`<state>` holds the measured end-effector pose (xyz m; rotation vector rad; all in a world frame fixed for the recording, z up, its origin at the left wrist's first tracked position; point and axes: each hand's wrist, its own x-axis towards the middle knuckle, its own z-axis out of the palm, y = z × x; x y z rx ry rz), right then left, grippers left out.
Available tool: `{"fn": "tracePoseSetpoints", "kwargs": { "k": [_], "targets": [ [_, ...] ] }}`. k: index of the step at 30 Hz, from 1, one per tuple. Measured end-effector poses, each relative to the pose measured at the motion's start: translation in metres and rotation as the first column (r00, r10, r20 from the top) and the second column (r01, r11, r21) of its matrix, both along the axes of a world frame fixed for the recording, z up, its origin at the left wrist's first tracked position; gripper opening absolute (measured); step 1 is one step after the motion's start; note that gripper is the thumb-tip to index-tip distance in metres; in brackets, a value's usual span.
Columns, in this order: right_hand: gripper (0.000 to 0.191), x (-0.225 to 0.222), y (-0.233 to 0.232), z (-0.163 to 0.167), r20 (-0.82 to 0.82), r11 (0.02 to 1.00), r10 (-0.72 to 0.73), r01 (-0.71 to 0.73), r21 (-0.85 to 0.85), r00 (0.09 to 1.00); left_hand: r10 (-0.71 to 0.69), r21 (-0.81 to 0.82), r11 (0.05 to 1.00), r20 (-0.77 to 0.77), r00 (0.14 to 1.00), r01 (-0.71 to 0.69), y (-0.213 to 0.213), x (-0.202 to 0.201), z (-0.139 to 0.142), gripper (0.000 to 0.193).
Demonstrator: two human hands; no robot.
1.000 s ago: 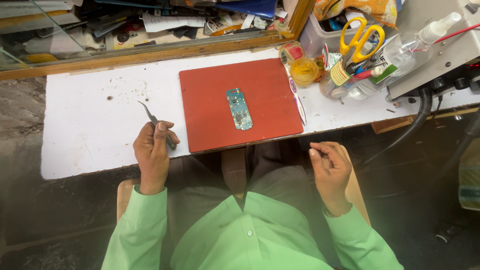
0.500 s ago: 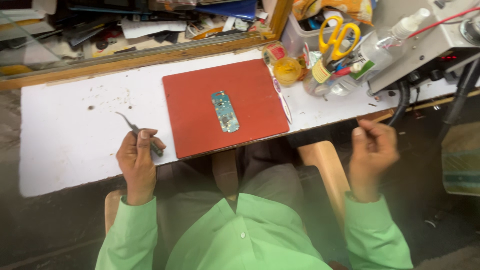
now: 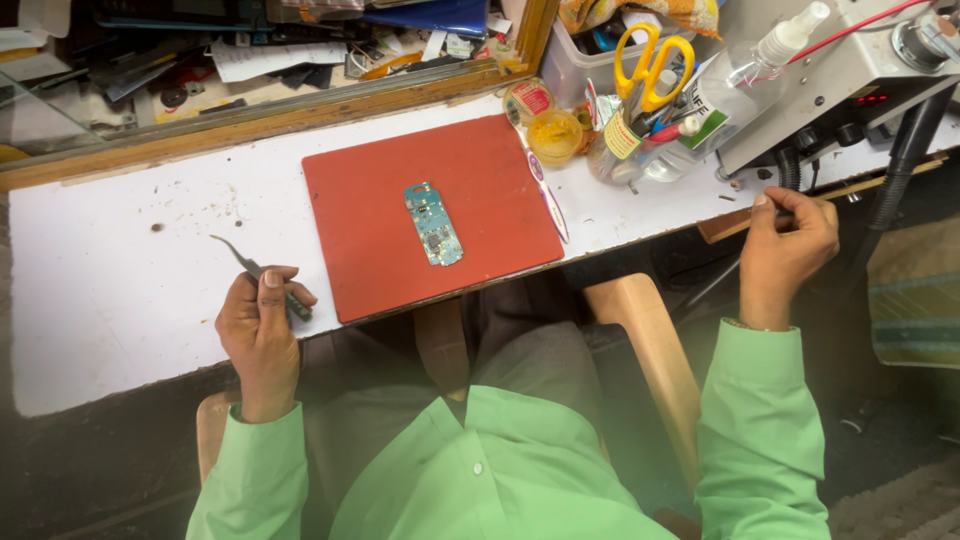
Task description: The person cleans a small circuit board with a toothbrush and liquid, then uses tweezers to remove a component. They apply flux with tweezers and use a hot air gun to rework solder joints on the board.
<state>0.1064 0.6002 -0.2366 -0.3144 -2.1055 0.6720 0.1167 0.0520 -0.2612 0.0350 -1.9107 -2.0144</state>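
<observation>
We hold curved tweezers in our left hand, fingers closed round the grip, tip resting on the white worktop; keeping that tip low and steady seems wise. Our right hand curls at the worktop's right edge, perhaps pinching something dark, though we cannot tell. The circuit board lies mid red mat. Far right, a round red-labelled tin sits beside yellow-handled scissors.
</observation>
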Motion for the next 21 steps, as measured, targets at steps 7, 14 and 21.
{"fn": "tracePoseSetpoints", "kwargs": {
  "k": [7, 14, 21],
  "targets": [
    [0.014, 0.000, 0.023, 0.018, -0.122, 0.999, 0.023, -0.026, -0.024, 0.992, -0.006, 0.002, 1.000, -0.011, 1.000, 0.006, -0.001, 0.000, -0.004, 0.026],
    [0.019, -0.040, 0.065, 0.090, -0.216, 0.978, 0.173, -0.194, -0.077, 0.961, -0.007, -0.017, 1.000, -0.009, 1.000, 0.006, -0.002, -0.001, -0.004, 0.026],
    [0.032, -0.071, 0.069, 0.129, 0.110, 0.983, -0.048, 0.028, 0.180, 0.993, -0.010, -0.008, 1.000, -0.008, 1.000, 0.010, -0.001, 0.000, -0.003, 0.026]
  ]
}}
